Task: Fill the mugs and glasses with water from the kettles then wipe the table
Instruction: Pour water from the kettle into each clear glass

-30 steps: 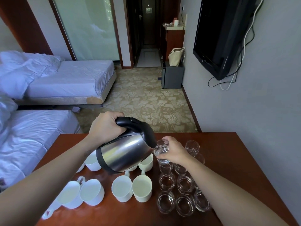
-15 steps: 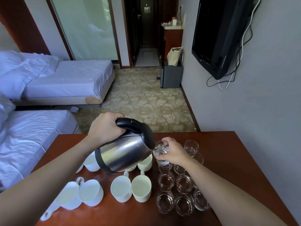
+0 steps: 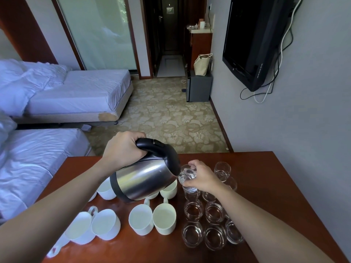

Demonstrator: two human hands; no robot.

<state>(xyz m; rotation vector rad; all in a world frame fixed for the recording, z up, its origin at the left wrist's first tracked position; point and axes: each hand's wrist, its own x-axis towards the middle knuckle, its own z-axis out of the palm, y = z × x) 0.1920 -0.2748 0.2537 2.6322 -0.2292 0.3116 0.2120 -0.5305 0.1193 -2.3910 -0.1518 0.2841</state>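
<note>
Small clear glass tumbler [image 3: 187, 176]: held off the reddish-brown wooden table [image 3: 281, 190], with water visible inside. Our right hand [image 3: 204, 177] wraps its fingers round the wall. Just left of that grip, the spout of the brushed-steel kettle with black handle and lid [image 3: 144, 180] meets the rim. Our left hand [image 3: 123, 149] clasps the handle, with the kettle tipped steeply.

Judgement: we ease the tilt as the level climbs and level the kettle before parting the two.

Directly below the grip stand the other clear glasses [image 3: 214, 237], and left of those the white ceramic mugs [image 3: 164, 219]. We expect drips to land there.
</note>
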